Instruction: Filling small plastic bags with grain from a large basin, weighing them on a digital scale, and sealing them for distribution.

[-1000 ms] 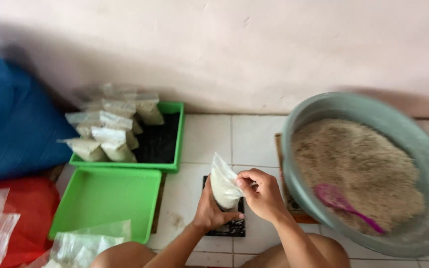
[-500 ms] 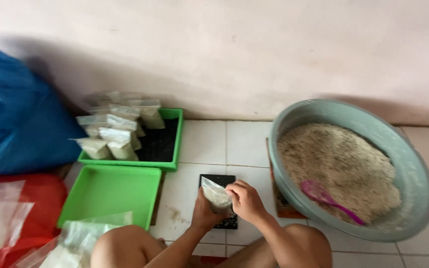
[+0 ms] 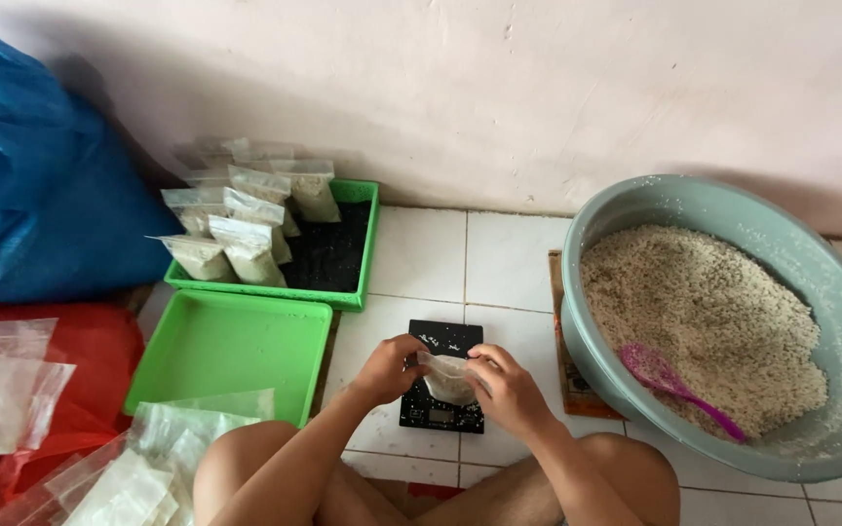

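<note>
We pinch a small filled bag with left hand and right hand, fingers closed on its top, over the black scale. A loose grip could spill grain onto the tiles.

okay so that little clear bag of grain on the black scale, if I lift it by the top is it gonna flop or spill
The small clear bag would probably sag: its film looks thin and soft between the left hand and right hand. Loose grain fills only its lower part, so it should shift. Whether the top is sealed is unclear, so tipping might spill.
</note>
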